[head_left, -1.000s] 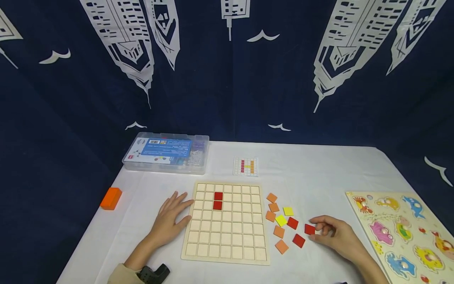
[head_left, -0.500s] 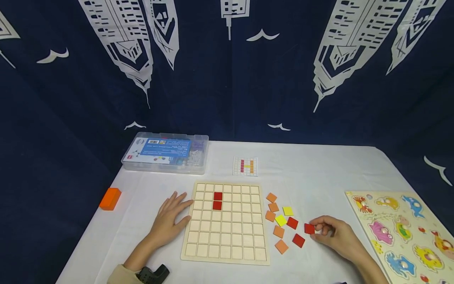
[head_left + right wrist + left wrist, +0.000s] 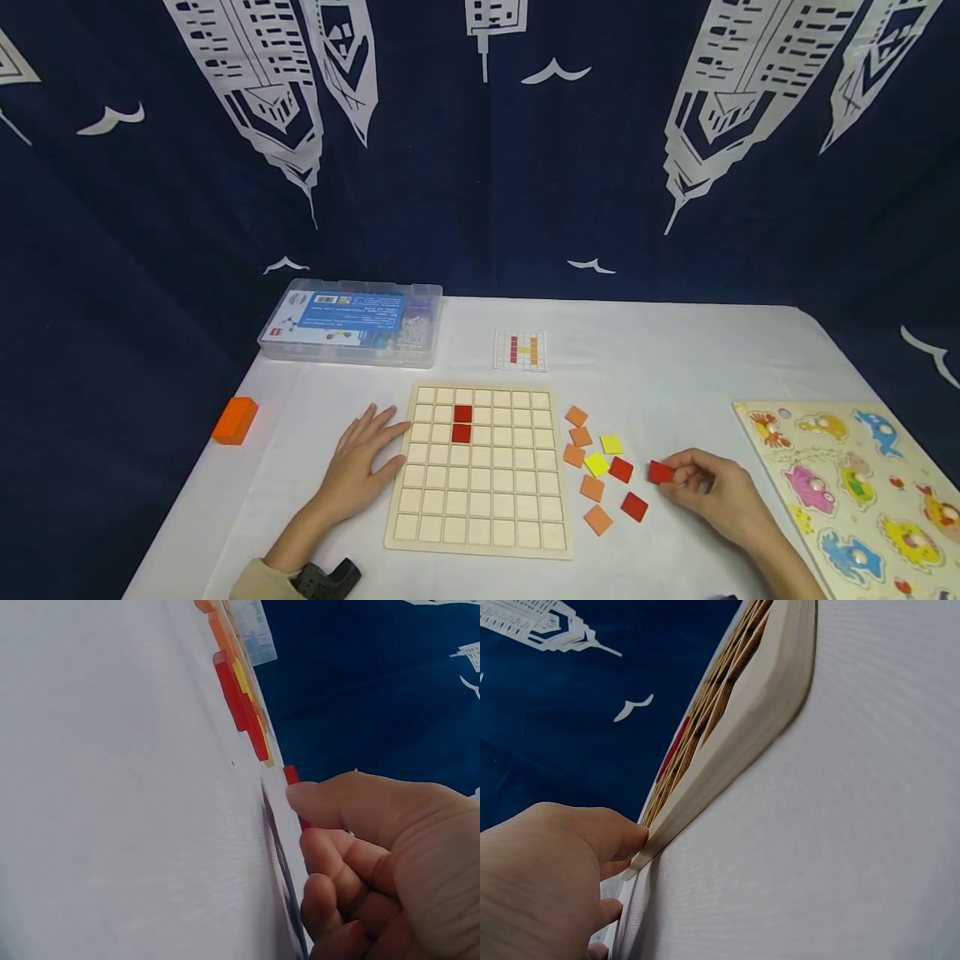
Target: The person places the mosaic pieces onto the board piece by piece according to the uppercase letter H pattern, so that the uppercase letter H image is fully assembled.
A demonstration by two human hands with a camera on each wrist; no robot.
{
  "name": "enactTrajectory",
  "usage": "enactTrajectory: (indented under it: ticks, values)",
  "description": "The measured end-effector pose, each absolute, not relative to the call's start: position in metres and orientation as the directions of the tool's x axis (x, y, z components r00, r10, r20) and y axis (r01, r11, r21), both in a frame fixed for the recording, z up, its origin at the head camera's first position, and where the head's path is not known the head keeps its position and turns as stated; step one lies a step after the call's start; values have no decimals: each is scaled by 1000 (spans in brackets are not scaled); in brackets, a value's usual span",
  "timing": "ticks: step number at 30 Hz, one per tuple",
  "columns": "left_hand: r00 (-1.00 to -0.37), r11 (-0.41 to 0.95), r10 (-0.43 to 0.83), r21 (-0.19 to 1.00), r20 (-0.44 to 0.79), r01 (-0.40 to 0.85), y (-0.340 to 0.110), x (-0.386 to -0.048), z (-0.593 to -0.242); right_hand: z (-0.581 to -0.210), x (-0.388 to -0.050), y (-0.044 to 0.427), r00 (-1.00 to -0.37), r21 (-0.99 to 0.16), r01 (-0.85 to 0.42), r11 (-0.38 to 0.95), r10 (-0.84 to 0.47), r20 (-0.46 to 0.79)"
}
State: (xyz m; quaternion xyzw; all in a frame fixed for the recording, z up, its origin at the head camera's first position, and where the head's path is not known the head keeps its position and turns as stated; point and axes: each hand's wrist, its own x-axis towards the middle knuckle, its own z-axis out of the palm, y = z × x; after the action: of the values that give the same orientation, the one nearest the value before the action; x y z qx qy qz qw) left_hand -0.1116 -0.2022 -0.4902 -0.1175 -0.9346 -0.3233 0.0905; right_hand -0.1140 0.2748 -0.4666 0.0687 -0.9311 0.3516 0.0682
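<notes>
Between thumb and fingers my right hand (image 3: 716, 490) pinches a red square tile (image 3: 660, 472), just right of the loose tiles. The right wrist view also shows this red tile (image 3: 291, 775) at the fingertips, partly hidden by the thumb. My left hand (image 3: 358, 458) lies with fingers extended, touching the left edge of a wooden grid board (image 3: 555, 533). Up close in the left wrist view, the fingertips meet the board's side (image 3: 727, 761). Two red tiles (image 3: 462, 423) sit one below the other in the board's upper cells.
Right of the board lie several orange tiles (image 3: 592, 487), two yellow tiles (image 3: 597, 464) and two red tiles (image 3: 634, 507). A pattern card (image 3: 521, 351) and a clear plastic box (image 3: 348, 325) are behind. An orange block (image 3: 235, 420) stands left; an animal puzzle (image 3: 855, 492) lies right.
My right hand has shifted slightly up and right, with the pinched red tile now tilted and a little farther from the other tiles. The left hand has stayed in place.
</notes>
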Motion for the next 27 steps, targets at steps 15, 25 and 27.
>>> enactTrajectory:
  ticks: [15,25,27]
  values:
    - [-961,759,160,595,224,265,-201,-112,-490,-428,-137,227,-969,-649,-247,720,-189,159]
    - [-966,758,157,602,206,252,-202,-112,-489,-412,-157,163,-947,-736,-280,617,-305,105]
    - [-966,758,157,603,204,250,-202,-112,-488,-411,-158,148,-944,-756,-277,594,-317,97]
